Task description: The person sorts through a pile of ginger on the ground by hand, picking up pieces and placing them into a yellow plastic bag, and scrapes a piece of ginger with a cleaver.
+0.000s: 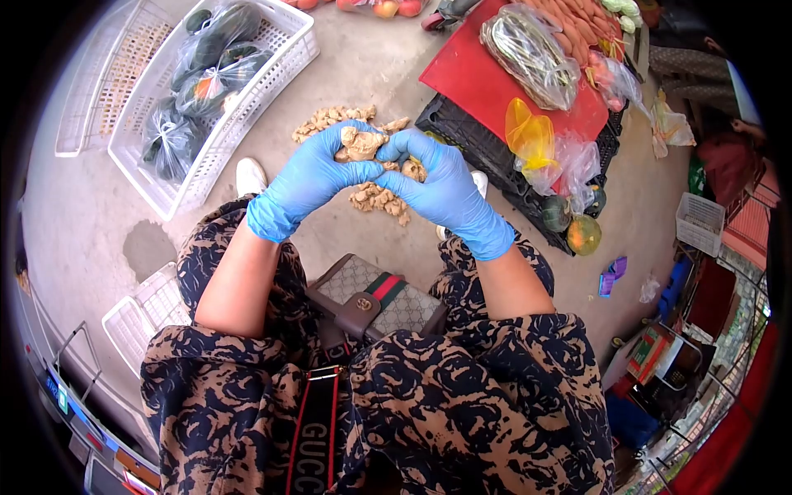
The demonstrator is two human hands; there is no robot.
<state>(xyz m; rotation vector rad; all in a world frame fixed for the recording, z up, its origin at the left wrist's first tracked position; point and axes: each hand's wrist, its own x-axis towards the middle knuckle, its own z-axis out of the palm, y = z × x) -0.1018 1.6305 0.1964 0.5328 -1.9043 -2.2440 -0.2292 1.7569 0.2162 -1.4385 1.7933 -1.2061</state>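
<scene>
Both my hands wear blue gloves and meet above the floor between my knees. My left hand (309, 177) is closed around a knobbly, pale brown piece of ginger (360, 143), which sticks out above the thumb. Close against it, my right hand (445, 186) has its thumb and fingers curled round another ginger piece (414, 170); whether the two pieces are joined is hidden by the fingers. Below and behind the hands, loose ginger (378, 200) lies on the concrete floor, partly covered by the gloves.
At the left stands a white plastic crate (280, 62) with bagged dark green squashes. Ahead right, black crates (478, 136) carry a red board (462, 66) with carrots and bagged produce. A round squash (583, 235) sits beside them. A patterned bag (388, 301) rests at my lap.
</scene>
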